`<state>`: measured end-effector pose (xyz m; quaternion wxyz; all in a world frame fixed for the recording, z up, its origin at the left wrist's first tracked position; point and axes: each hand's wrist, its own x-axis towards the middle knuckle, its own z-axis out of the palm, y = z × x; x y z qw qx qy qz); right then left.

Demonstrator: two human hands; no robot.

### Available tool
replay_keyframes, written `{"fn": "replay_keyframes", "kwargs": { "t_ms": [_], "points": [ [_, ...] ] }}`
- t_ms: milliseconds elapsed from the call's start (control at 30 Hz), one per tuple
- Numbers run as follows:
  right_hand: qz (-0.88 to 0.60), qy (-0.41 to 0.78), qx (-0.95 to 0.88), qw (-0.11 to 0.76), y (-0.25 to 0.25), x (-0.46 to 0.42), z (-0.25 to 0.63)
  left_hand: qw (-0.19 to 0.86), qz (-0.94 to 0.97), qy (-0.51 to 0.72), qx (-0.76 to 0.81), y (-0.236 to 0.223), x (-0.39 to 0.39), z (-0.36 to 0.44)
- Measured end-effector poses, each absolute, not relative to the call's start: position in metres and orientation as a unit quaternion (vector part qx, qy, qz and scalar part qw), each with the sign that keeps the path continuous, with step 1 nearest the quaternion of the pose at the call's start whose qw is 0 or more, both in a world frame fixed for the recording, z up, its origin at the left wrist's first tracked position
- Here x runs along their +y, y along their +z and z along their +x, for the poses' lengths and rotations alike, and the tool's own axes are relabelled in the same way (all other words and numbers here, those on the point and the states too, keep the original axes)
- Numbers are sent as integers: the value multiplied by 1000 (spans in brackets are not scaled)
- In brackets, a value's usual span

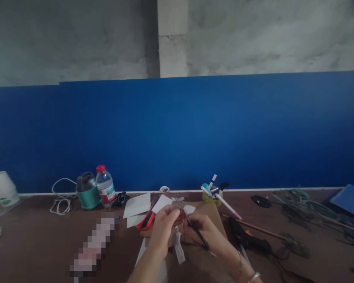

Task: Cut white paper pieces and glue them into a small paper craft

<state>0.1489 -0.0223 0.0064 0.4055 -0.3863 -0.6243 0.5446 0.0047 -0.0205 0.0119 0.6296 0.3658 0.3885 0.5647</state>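
Observation:
In the head view my right hand [205,230] is closed on a pair of scissors [198,234] with dark handles. Their blades point up and to the left, toward my left fingertips. My left hand [166,220] pinches something small, partly hidden by the fingers, close beside the blades. A whitish, translucent strip [179,247] hangs or lies just below both hands; whether it is gripped I cannot tell. Under and behind the hands lies a piece of brown cardboard [214,214], with white paper pieces [163,203] and a red-and-black tool [146,221] near the left hand.
A pen holder [211,197] with markers stands behind the right hand. To the right lie a black glue gun [247,237] and tangled greenish stems [301,208]. On the left are a water bottle [106,188], a teal-and-grey device [88,194] and a white cup [2,188]. A blue partition [177,129] rises behind.

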Motion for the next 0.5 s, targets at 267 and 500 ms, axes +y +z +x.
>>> {"fn": "replay_keyframes", "kwargs": {
  "t_ms": [267,500],
  "points": [
    [-351,607,-576,420,11,-30,143,594,419,547,416,21,-22,-1],
    [-360,588,-608,394,5,-25,148,585,431,541,423,21,-21,-4]
  ]
}}
